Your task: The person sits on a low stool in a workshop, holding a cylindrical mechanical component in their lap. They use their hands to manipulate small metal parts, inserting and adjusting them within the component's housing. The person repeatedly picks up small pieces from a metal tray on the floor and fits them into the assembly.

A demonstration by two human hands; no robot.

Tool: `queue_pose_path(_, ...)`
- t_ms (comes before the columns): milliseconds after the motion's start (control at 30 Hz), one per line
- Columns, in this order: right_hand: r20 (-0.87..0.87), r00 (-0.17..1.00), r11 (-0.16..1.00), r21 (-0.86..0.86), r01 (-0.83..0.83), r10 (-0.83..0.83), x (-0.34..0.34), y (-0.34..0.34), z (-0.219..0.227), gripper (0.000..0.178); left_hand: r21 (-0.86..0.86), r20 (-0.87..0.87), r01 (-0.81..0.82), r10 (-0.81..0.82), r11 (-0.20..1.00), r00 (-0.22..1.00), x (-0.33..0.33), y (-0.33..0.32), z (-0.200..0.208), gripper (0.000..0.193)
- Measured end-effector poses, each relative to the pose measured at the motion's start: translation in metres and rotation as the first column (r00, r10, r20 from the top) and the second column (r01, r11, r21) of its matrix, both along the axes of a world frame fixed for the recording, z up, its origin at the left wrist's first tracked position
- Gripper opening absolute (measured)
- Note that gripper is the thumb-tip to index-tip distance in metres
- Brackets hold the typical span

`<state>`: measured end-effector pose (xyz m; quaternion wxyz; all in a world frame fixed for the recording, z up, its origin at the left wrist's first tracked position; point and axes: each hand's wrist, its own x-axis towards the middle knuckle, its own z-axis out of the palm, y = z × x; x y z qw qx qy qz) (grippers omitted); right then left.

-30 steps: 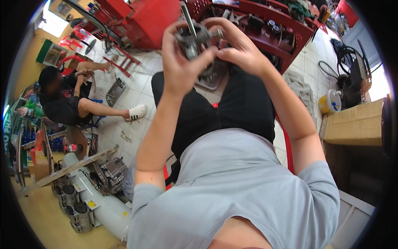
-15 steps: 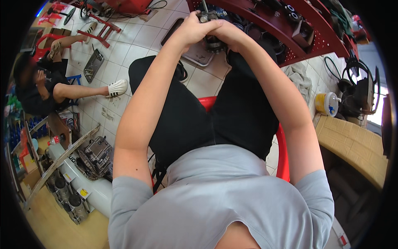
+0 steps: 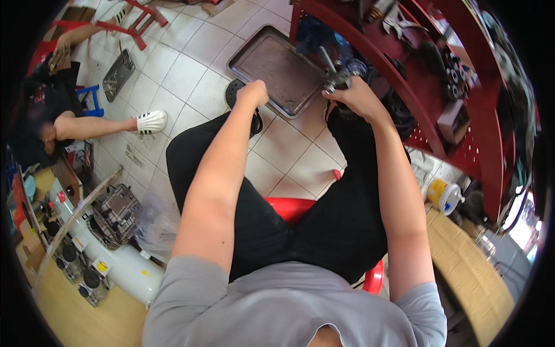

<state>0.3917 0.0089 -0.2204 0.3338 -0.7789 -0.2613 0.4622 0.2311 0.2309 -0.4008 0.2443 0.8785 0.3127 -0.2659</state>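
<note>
Inspector: Hands first. Your left hand [image 3: 252, 93], between eleven and twelve o'clock, shows fingers folded into a loose fist; nothing is seen in it, though its underside is hidden. Your right hand [image 3: 357, 98], between one and two, grips a grey metal part [image 3: 335, 81]; the fingers beneath are hidden.

Operator: Location of the part?

Inspector: One o'clock, its rod [image 3: 325, 56] pointing up toward twelve. In this view it lies just beside the right edge of the large tray [image 3: 276, 61] at twelve; its height above the floor cannot be judged.

Operator: Progress?

Inspector: Done: the part is in your grip. Not done: it is not set down, and your left hand is apart from it. In my judgement you are mid-handling; how much work is left on the part cannot be told.

Operator: Surroundings?

Inspector: Red rack [image 3: 494, 168] at two to three, yellow-and-white bucket [image 3: 444, 195] at three, white tank [image 3: 127, 272] at eight, a co-worker's white shoe [image 3: 151, 122] at ten.
</note>
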Motion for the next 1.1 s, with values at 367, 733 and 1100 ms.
queue_pose_path(367,-0.117,0.973,0.979,-0.06,0.192,-0.198,0.0,0.004,0.005,0.04,0.08,0.116,-0.037,0.028,0.996,0.993,0.009,-0.071,-0.134,0.016)
queue_pose_path(733,-0.259,0.944,0.971,-0.178,0.16,-0.203,0.009,0.026,0.023,0.025,0.232,0.147,0.473,-0.512,0.85,0.847,0.054,-0.088,-0.194,0.012)
queue_pose_path(1100,-0.206,0.957,0.96,-0.235,0.155,-0.205,0.011,0.023,0.021,0.024,-0.223,0.359,-0.164,0.238,0.961,0.902,0.04,-0.028,-0.207,0.02)
